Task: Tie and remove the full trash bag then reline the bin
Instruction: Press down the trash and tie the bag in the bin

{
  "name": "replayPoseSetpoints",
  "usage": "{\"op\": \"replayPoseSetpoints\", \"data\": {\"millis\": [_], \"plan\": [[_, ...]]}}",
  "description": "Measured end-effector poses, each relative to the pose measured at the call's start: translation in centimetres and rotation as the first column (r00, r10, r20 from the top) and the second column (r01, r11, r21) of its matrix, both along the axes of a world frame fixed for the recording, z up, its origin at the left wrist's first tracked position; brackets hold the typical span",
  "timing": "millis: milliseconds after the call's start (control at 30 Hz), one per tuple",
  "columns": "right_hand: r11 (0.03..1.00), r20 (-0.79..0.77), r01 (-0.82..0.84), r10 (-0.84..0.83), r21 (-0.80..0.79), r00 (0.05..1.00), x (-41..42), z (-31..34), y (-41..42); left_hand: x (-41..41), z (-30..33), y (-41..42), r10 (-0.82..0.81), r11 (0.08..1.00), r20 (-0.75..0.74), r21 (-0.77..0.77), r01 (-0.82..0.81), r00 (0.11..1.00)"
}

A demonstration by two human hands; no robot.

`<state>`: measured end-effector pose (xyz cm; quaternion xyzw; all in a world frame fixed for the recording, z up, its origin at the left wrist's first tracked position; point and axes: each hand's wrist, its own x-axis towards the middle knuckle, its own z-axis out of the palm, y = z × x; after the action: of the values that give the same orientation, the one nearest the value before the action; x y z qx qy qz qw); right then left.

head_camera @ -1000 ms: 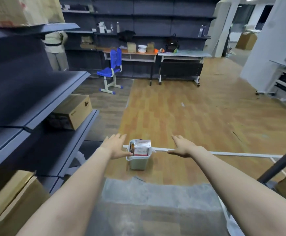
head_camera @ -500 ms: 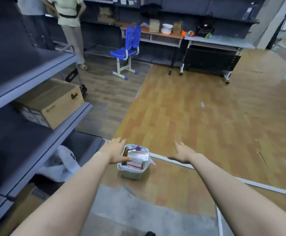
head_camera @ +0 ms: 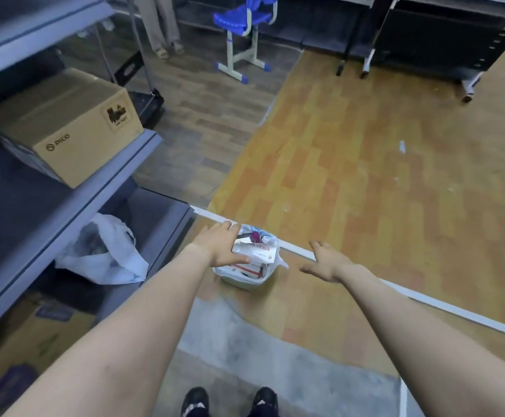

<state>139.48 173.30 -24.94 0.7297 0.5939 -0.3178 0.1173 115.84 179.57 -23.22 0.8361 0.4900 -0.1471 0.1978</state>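
Note:
A small pale bin point(head_camera: 245, 281) stands on the wooden floor, lined with a thin white trash bag point(head_camera: 279, 257) and stuffed with paper packaging and a box marked with red print. My left hand point(head_camera: 221, 247) hovers open over the bin's left rim, fingers spread, covering part of the bag's edge. Whether it touches the bag I cannot tell. To the right of the bin my right hand point(head_camera: 326, 261) is open in the air, holding nothing.
Grey metal shelving point(head_camera: 116, 173) runs along the left, holding a cardboard box point(head_camera: 64, 127) and a crumpled white plastic bag point(head_camera: 107, 254). A white floor strip point(head_camera: 425, 299) runs behind the bin. A blue chair point(head_camera: 242, 28), a standing person's legs point(head_camera: 164, 25) and black tables are farther back.
The view has tilted down and come closer to the bin. Both hands have stayed open on either side of it, the left one now over its rim.

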Motion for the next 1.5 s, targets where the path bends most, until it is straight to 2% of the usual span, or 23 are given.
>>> {"op": "replayPoseSetpoints", "data": {"millis": [367,633,867,1000,1067,1167,1333,1500], "plan": [[1.0,-0.034,0.009,-0.008,0.025,0.999,-1.2,-17.2,2.7,-1.3,-18.7,2.1,-0.054,0.998,-0.032,-0.027,0.053,0.998],[0.999,-0.006,0.009,-0.008,0.045,1.0,-1.4,-35.0,2.4,-1.9,-36.6,3.4,-0.059,0.998,0.013,0.014,0.059,0.998],[0.987,0.038,-0.002,-0.004,0.159,0.999,-1.4,-46.4,2.6,-2.3,-47.0,5.1,-0.095,0.976,0.006,0.199,0.092,0.995],[0.948,0.126,-0.084,0.047,0.308,0.991,-2.1,-49.1,3.9,-2.8,-50.8,5.6,-0.118,0.935,-0.045,0.331,0.126,0.992],[0.922,0.158,-0.104,0.047,0.374,0.986,-2.6,-49.8,4.6,-2.8,-52.2,5.8,-0.11,0.89,-0.014,0.445,0.105,0.994],[0.895,0.134,-0.059,-0.001,0.442,0.991,-3.1,-50.0,5.1,-2.8,-52.9,5.9,-0.054,0.845,0.074,0.534,0.006,0.996],[0.905,0.049,0.03,-0.056,0.424,0.997,-2.9,-49.9,4.3,-2.6,-53.0,4.6,-0.083,0.796,0.01,0.603,0.06,0.997],[0.906,-0.023,0.06,-0.055,0.418,0.998,-2.8,-49.3,3.6,-3.1,-53.1,3.4,-0.151,0.801,0.007,0.587,0.118,0.988]]}}
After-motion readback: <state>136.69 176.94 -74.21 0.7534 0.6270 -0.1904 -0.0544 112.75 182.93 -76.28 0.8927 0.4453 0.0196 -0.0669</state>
